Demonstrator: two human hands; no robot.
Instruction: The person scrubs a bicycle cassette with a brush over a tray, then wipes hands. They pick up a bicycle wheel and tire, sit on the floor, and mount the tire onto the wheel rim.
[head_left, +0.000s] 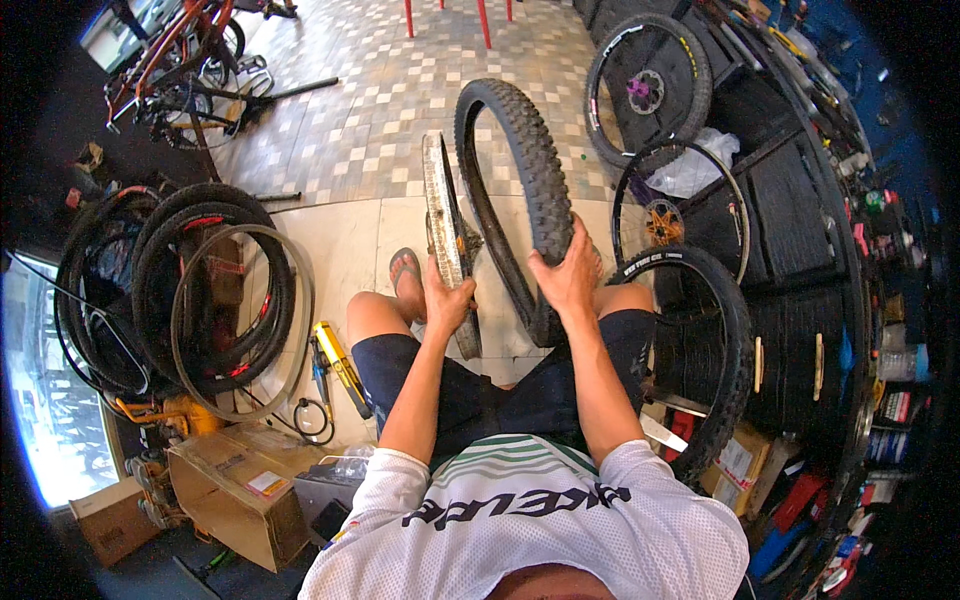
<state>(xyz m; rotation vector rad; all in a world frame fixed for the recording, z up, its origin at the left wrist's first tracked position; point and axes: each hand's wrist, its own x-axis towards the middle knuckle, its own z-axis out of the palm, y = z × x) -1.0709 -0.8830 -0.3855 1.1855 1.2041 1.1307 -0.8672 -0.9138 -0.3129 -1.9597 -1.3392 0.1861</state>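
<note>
Upright in front of me stands a bare bicycle wheel [437, 200], seen nearly edge-on, with a worn whitish rim bed. My left hand [449, 300] is closed round its near part, thumb across the rim. Just to its right is a loose black bicycle tyre [540, 165] with a knobby tread, off any rim and also upright. My right hand [573, 275] grips that tyre at its right side, thumb toward the inside and fingers over the tread. A gap separates wheel and tyre. The wheel's spokes and hub are mostly hidden by the edge-on angle.
Several tyres [150, 235] and a bare rim [178, 300] lean at the left. A yellow pump [340, 360] lies beside my left leg, near a cardboard box [225, 500]. At right stand a purple-hubbed wheel [695, 110], an orange-hubbed wheel [742, 220] and another tyre [738, 350] against dark cabinets.
</note>
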